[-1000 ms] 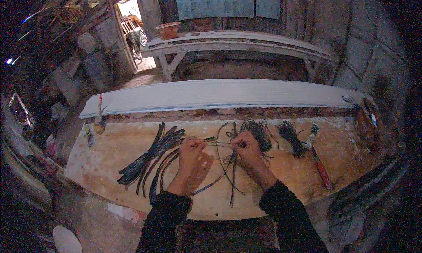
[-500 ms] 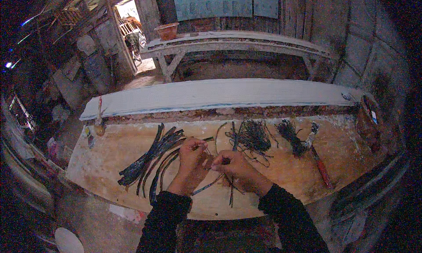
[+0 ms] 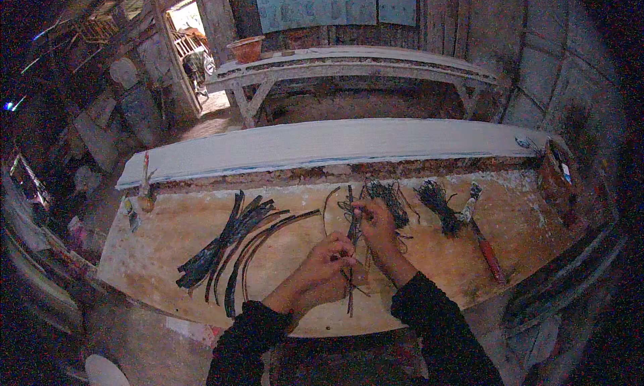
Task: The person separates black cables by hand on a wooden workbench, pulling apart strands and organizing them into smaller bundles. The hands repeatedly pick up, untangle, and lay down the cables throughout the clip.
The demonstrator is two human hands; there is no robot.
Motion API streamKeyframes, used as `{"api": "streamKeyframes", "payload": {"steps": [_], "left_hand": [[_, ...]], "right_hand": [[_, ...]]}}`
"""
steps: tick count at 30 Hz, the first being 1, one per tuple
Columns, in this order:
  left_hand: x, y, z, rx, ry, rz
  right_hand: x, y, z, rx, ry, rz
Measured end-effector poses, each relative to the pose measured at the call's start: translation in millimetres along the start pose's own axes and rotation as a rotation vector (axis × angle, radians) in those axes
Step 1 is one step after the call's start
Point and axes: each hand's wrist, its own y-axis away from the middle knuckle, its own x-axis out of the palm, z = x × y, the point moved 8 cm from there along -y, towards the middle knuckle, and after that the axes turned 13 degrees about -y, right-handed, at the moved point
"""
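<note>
My left hand [image 3: 330,266] is closed with its fingertips pinched, low over the middle of the wooden board. Just beyond it to the right, my right hand [image 3: 378,226] is closed too, thumb and finger pressed together. Both pinch at a thin dark strip [image 3: 352,234], largely covered by my fingers. Beneath them, narrow dark strips [image 3: 351,299] lie lengthwise on the board. To the left rest a bundle of wider black strips [image 3: 225,245] and several long curved strips [image 3: 251,255]. A tangle of thin dark strands [image 3: 392,197] sits behind my right hand.
A tied dark bunch [image 3: 437,203] and a red-handled tool [image 3: 486,252] lie on the right of the wooden board [image 3: 154,252]. A raised pale plank [image 3: 322,142] runs along its far edge. Farther back stands a long bench [image 3: 362,71] with a reddish pot [image 3: 246,49].
My right hand has moved away from me, up toward the tangle. My left hand has shifted right and nearer to me. The loose strip end below my hands has moved.
</note>
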Motion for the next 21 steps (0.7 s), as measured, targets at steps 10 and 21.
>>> {"api": "streamKeyframes", "payload": {"steps": [10, 21], "left_hand": [[-77.5, 8.9, 13.5, -0.321, 0.053, -0.421], [-81.1, 17.9, 58.8, -0.438, 1.003, -0.665]], "right_hand": [[-2.5, 6.4, 9.1, -0.031, 0.068, 0.077], [70.8, 61.0, 40.1, -0.182, 0.403, 0.559]]}}
